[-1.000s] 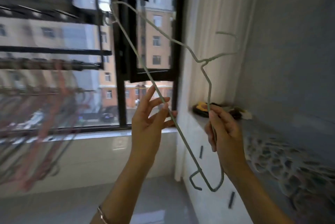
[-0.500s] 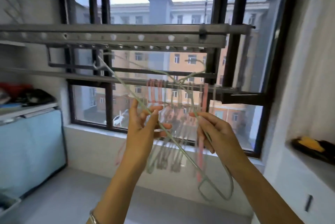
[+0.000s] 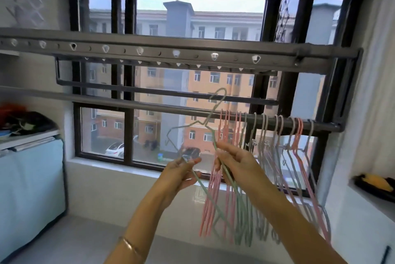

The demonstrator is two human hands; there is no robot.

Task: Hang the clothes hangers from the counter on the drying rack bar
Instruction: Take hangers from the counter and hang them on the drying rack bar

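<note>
Hanger (image 3: 204, 123) pinched: left hand (image 3: 181, 173), right hand (image 3: 236, 163)

A single wide-angle view from the person's head faces the window (image 3: 198, 28) head-on, tilted slightly down, close behind the drying rack bar (image 3: 149, 108).

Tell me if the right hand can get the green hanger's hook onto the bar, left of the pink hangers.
Probably yes. The right hand holds the green hanger with its hook raised near the bar. The stretch left of the pink hangers looks bare, so nothing seems to block it.
</note>
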